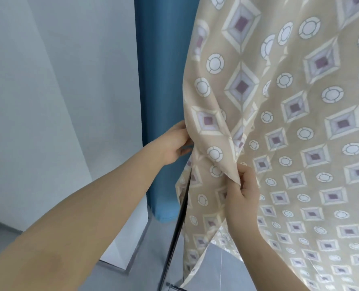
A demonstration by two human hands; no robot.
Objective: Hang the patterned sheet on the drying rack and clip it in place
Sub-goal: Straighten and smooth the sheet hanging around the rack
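The sheet (pixel 300 122) was pinched by left hand (pixel 172 143) and right hand (pixel 242 192), seemingly for straightening. A clip (none visible) was judged needed next.

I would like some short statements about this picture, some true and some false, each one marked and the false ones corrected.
1. Both the left hand and the right hand hold the patterned sheet. True.
2. The curtain behind the sheet is red. False: it is blue.
3. A dark pole runs down below the left hand. True.
4. The sheet lies folded in a pile. False: it hangs draped from above.
5. A clip is fastened beside the right hand. False: no clip shows.
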